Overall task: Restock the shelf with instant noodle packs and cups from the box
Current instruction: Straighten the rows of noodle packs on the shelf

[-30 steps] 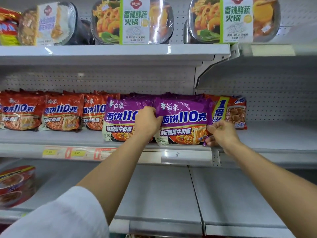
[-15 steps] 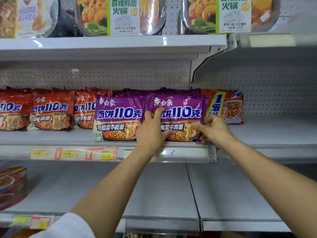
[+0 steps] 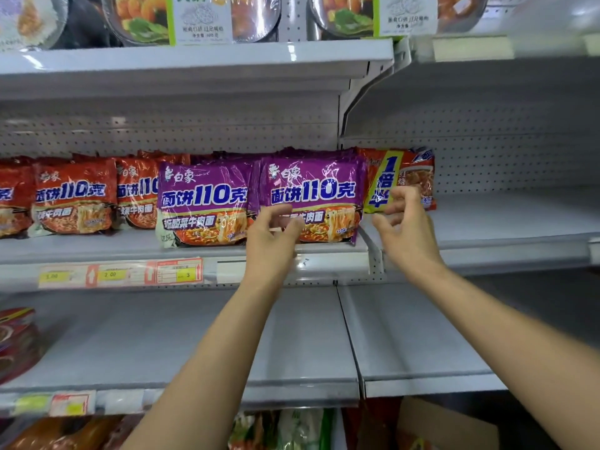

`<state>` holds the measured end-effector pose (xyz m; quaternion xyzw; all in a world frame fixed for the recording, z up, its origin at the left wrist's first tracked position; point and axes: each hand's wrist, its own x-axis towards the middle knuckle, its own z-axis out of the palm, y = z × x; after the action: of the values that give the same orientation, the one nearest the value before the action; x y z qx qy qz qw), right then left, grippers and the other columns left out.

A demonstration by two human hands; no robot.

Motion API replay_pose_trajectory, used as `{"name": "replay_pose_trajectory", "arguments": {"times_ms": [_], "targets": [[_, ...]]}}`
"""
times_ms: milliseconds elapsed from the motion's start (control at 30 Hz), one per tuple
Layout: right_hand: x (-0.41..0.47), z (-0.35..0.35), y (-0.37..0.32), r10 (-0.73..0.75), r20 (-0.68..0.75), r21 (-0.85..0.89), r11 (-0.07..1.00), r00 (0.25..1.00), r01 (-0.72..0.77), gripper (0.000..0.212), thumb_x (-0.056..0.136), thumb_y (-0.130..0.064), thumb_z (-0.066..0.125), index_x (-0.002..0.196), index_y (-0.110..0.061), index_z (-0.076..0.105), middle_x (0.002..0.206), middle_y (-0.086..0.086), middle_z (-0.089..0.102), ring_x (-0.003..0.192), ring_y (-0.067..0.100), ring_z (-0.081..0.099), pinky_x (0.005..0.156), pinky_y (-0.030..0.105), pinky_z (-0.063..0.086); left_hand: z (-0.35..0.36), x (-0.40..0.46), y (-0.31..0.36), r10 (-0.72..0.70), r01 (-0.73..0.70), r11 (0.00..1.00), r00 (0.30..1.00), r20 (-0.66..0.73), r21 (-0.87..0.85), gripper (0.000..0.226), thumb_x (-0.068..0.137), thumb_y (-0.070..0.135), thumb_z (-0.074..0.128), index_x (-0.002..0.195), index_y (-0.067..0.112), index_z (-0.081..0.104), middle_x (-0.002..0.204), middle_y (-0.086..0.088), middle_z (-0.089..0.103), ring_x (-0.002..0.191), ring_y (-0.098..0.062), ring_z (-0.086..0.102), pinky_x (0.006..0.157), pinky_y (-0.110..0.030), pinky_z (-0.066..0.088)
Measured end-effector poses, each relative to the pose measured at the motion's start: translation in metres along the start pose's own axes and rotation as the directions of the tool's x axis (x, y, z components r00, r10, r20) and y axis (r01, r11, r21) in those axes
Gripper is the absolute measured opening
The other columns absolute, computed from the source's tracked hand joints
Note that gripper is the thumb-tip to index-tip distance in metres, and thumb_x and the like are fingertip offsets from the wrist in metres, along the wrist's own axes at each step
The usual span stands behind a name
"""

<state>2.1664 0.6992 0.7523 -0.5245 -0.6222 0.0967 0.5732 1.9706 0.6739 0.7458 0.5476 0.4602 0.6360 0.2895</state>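
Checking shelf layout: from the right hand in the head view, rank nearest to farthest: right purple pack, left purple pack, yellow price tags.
From the right hand:
1. Right purple pack, just left of it.
2. Left purple pack, further left.
3. Yellow price tags, far left on the shelf edge.

Right purple pack (image 3: 311, 196): showing "白象" and "面饼110克", its lower line partly hidden by a hand.
Left purple pack (image 3: 204, 203), at 9 o'clock of it: reading "白象", "面饼110克", then "酸菜牛肉面".
Red pack (image 3: 74, 196), further toward 9 o'clock: displaying "面饼110克" and "牛肉面".
Yellow band on the orange pack (image 3: 384, 180), at 3 o'clock: showing "1倍半".
Price strip (image 3: 120, 274), at 7 o'clock: carrying "1.00", "2.00", "3".
Tray sleeve (image 3: 203, 17), at 12 o'clock: showing "火锅", cut off on top.
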Motion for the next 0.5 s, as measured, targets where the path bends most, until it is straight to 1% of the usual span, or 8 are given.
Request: {"name": "replay_pose_trajectory", "arguments": {"times_ms": [33,67,133,233,333,400,433,500], "targets": [[-0.006,-0.003,0.003,-0.054,-0.047,-0.002,0.999,0.997,0.054,0.038,0.093,-0.015,0.06,0.126,-0.021,0.043,0.101,-0.006,0.055,0.085,0.005,0.054,0.082,0.04,0.053,0.003,-0.009,-0.001,-0.072,0.075,0.99,0.997,0.023,-0.116,0.021,0.096,0.019,0.062,0.116,0.021,0.061,0.099,0.0,0.063,0.077,-0.013,0.061,0.067,-0.027,0.054],[-0.013,-0.009,0.009,-0.094,-0.072,-0.004,0.996,0.993,0.094,0.034,0.093,-0.011,0.058,0.123,-0.022,0.045,0.096,-0.01,0.054,0.084,0.005,0.054,0.079,0.04,0.052,0.008,-0.019,-0.004,-0.13,0.136,0.974,0.99,0.047,-0.183,0.017,0.096,0.017,0.06,0.113,0.02,0.062,0.093,0.0,0.064,0.072,-0.012,0.06,0.062,-0.025,0.053],[-0.026,-0.016,0.019,-0.147,-0.08,0.01,0.989,0.986,0.149,0.029,0.094,-0.009,0.054,0.119,-0.022,0.049,0.091,-0.015,0.054,0.082,0.004,0.053,0.074,0.038,0.051,0.016,-0.034,-0.015,-0.192,0.204,0.956,0.978,0.077,-0.213,0.015,0.097,0.015,0.059,0.11,0.018,0.065,0.084,0.001,0.066,0.066,-0.011,0.059,0.057,-0.023,0.049],[-0.047,-0.028,0.037,-0.144,-0.033,0.041,0.989,0.989,0.145,0.021,0.095,-0.011,0.054,0.111,-0.025,0.053,0.087,-0.015,0.057,0.075,0.005,0.055,0.069,0.035,0.048,0.033,-0.057,-0.035,-0.272,0.293,0.933,0.954,0.127,-0.208,0.014,0.098,0.011,0.057,0.107,0.014,0.067,0.077,0.001,0.065,0.061,-0.011,0.055,0.053,-0.022,0.044],[-0.075,-0.043,0.069,-0.091,0.032,0.017,0.996,0.995,0.091,0.017,0.095,-0.011,0.055,0.102,-0.027,0.057,0.081,-0.011,0.059,0.069,0.016,0.058,0.064,0.039,0.05,0.049,-0.085,-0.059,-0.353,0.383,0.904,0.92,0.173,-0.193,0.014,0.098,0.009,0.054,0.103,0.013,0.066,0.078,-0.003,0.063,0.06,-0.013,0.053,0.052,-0.023,0.042],[-0.092,-0.058,0.095,0.01,0.087,-0.025,1.0,0.996,-0.007,0.019,0.094,-0.013,0.055,0.097,-0.032,0.058,0.079,-0.01,0.06,0.068,0.021,0.06,0.065,0.045,0.053,0.062,-0.102,-0.075,-0.405,0.436,0.887,0.892,0.199,-0.152,0.013,0.099,0.01,0.053,0.1,0.015,0.065,0.078,-0.004,0.063,0.061,-0.013,0.053,0.053,-0.024,0.043],[-0.099,-0.062,0.103,0.044,0.114,-0.033,0.999,0.992,-0.041,0.021,0.094,-0.013,0.054,0.094,-0.034,0.058,0.078,-0.007,0.061,0.067,0.023,0.06,0.066,0.046,0.054,0.064,-0.108,-0.081,-0.421,0.451,0.883,0.885,0.201,-0.133,0.013,0.099,0.01,0.053,0.099,0.016,0.065,0.078,-0.003,0.063,0.061,-0.013,0.053,0.053,-0.024,0.043],[-0.12,-0.08,0.13,0.145,0.172,-0.07,0.988,0.974,-0.135,0.028,0.095,-0.009,0.053,0.09,-0.036,0.056,0.077,0.001,0.062,0.062,0.021,0.059,0.061,0.043,0.054,0.084,-0.129,-0.102,-0.476,0.505,0.859,0.848,0.233,-0.082,0.013,0.099,0.011,0.053,0.102,0.014,0.066,0.078,-0.003,0.064,0.059,-0.011,0.054,0.052,-0.023,0.043]]}}
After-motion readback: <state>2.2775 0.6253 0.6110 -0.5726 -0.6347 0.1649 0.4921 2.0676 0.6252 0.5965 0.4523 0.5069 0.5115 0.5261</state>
